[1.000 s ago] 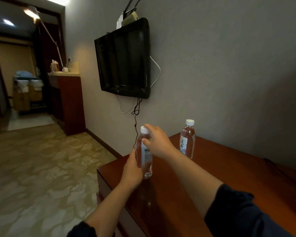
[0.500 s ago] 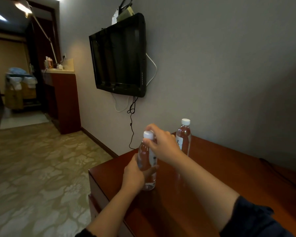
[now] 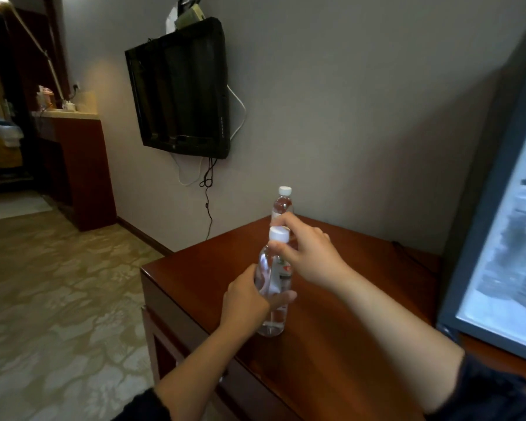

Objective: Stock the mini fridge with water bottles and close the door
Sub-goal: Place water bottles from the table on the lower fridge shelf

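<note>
A: So where was the bottle (image 3: 274, 268)?

B: Upright near the front left corner of the tabletop (image 3: 377, 259), with both bare hands on it. Its base was down at the wood. I couldn't tell whether it was resting there or just lifted.

A: And the left grip (image 3: 246, 302)?

B: Curled round the bottle's lower half from the left, thumb lying across the front below the label.

A: The right grip (image 3: 307, 253)?

B: Reaching in from the right, with thumb and forefinger pinched at the neck, right by the white cap (image 3: 279, 234). The other fingers were loosely bent behind it.

A: Any other bottles?

B: A second bottle (image 3: 282, 205), white-capped too, stood behind the first, near the wall (image 3: 362, 117). The right grip partly hid it.

A: The fridge (image 3: 474, 238)?

B: At the right end of the tabletop, well apart from the bottles. Its grey frame showed, and a bright, blurred inside. I couldn't make out what was on the shelves.

A: Anything else?

B: A dark TV (image 3: 179, 92) hung on the wall to the left, cables dangling below it.
</note>
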A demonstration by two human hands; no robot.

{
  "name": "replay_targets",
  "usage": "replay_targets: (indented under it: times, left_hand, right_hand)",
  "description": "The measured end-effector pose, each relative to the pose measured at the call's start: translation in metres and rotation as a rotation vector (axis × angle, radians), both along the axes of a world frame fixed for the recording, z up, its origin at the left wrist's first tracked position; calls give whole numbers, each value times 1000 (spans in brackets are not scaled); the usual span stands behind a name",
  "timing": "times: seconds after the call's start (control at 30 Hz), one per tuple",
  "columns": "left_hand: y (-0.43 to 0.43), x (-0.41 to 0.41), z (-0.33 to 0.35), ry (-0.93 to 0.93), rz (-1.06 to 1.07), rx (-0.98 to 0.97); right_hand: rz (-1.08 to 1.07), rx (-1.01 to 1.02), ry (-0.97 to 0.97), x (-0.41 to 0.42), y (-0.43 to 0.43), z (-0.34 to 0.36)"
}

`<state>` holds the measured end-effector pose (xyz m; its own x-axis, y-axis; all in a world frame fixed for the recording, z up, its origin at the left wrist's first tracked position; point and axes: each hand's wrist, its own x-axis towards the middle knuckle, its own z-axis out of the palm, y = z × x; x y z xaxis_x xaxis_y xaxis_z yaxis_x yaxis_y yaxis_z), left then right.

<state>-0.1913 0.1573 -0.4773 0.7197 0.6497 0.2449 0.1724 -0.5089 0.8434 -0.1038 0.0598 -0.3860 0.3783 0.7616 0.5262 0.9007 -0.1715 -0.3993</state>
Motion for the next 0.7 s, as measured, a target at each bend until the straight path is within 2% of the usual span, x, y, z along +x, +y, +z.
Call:
replay_targets:
  times: [0.27,0.37,0.53,0.7]
  left_hand:
    - [-81,22,12,56,-123,181]
    - [-113,39,19,56,-184,232]
    - [-168,71,31,-17,-313,187]
    - [-229,107,39,-102,-390,123]
  right_hand:
    - [-98,143,293,23,-107,-11]
    - [-165,255,337,31,-146,-15]
    - [-253,268,420,43,-208,-15]
    - [-463,303,403,54,-261,-11]
